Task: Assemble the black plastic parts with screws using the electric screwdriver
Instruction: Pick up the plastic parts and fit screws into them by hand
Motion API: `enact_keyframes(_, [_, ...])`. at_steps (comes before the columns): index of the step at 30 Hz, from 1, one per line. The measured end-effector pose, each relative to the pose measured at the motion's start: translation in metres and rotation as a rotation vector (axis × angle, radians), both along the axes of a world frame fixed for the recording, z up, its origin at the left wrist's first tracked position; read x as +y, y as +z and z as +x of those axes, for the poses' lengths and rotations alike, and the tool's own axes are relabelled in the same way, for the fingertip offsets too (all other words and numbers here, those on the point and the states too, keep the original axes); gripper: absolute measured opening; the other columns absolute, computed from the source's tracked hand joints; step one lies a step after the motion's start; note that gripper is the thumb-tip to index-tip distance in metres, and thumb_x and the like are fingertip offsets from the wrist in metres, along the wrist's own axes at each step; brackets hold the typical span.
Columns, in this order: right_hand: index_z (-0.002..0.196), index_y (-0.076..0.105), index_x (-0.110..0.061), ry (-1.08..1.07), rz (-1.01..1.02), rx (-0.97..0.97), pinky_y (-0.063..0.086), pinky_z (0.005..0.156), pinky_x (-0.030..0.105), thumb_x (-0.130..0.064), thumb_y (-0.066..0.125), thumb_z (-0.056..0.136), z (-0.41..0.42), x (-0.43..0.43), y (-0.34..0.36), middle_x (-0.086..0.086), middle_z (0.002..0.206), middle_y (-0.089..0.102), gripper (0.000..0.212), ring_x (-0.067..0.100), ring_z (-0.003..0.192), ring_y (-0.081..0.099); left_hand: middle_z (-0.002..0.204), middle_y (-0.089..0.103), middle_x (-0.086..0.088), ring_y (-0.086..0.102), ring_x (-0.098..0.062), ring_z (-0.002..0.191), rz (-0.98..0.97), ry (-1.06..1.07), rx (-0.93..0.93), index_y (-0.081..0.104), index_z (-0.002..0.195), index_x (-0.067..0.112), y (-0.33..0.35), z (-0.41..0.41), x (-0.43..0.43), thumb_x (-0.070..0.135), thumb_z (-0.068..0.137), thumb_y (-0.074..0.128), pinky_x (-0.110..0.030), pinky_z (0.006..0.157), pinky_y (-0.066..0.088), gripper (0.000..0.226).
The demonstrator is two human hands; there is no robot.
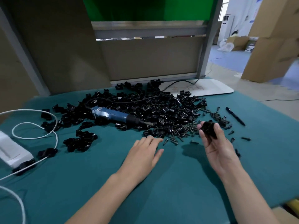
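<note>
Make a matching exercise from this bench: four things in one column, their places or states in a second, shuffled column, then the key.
Things:
1. blue electric screwdriver
2. slim black pen
3. black plastic part
4. white cord

Places or states:
A. held in the right hand
B. looped on the green cloth at far left
C. lying across the pile of black parts
D. alone on the cloth at the right, beyond the screws

Pairs: 1-C, 2-D, 3-A, 4-B

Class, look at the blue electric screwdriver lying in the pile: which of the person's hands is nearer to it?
Left. The left hand lies on the cloth just in front of the screwdriver tip; the right hand, holding a black part, is farther off to the right.
</note>
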State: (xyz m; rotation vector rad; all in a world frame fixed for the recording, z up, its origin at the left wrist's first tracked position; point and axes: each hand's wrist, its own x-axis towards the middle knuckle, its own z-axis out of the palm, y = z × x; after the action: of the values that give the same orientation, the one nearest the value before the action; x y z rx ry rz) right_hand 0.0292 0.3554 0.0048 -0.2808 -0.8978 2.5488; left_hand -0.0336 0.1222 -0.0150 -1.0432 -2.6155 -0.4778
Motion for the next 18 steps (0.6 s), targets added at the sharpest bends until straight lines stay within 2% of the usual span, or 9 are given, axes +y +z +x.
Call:
enact_keyframes(5, [0.115, 0.065, 0.007, 0.029, 0.011, 0.006, 0.061, 0.076, 0.020, -0.028, 0.068, 0.088, -0.005, -0.006, -0.001, 0.014, 0.112, 0.075, 0.044, 0.019, 0.100, 0.075, 0.130, 0.048, 0.001, 0.048, -0.020, 0.115, -0.126, -0.077, 0.141, 0.043, 0.145, 0.024, 0.002, -0.009, 0.039, 0.029, 0.107, 0.041, -0.033, 0.097, 0.039, 0.038])
enact_keyframes(10, [0.117, 0.063, 0.009, 0.051, 0.030, -0.022, 0.062, 0.074, 0.021, -0.027, 0.069, 0.085, -0.008, -0.007, -0.001, 0.018, 0.112, 0.076, 0.048, 0.021, 0.099, 0.076, 0.125, 0.048, -0.004, 0.047, -0.027, 0.112, -0.359, -0.120, 0.228, 0.045, 0.140, 0.022, 0.015, -0.020, 0.058, 0.006, 0.093, 0.056, -0.037, 0.091, 0.036, 0.052])
enact_keyframes(16, [0.113, 0.068, 0.010, 0.123, 0.144, -0.071, 0.062, 0.072, 0.024, -0.025, 0.069, 0.086, -0.012, -0.011, -0.005, 0.023, 0.110, 0.075, 0.045, 0.026, 0.096, 0.076, 0.115, 0.053, -0.004, 0.052, -0.025, 0.105, -0.474, -0.130, 0.267, 0.048, 0.124, 0.014, 0.025, -0.025, 0.064, 0.008, 0.094, 0.053, -0.035, 0.084, 0.036, 0.031])
enact_keyframes(18, [0.113, 0.069, 0.009, 0.147, 0.180, -0.081, 0.062, 0.073, 0.026, -0.025, 0.070, 0.086, -0.013, -0.014, -0.008, 0.024, 0.112, 0.075, 0.043, 0.028, 0.099, 0.076, 0.107, 0.059, 0.001, 0.057, -0.021, 0.097, -0.523, -0.177, 0.318, 0.057, 0.116, 0.018, 0.029, -0.024, 0.062, 0.013, 0.092, 0.052, -0.032, 0.080, 0.041, 0.024])
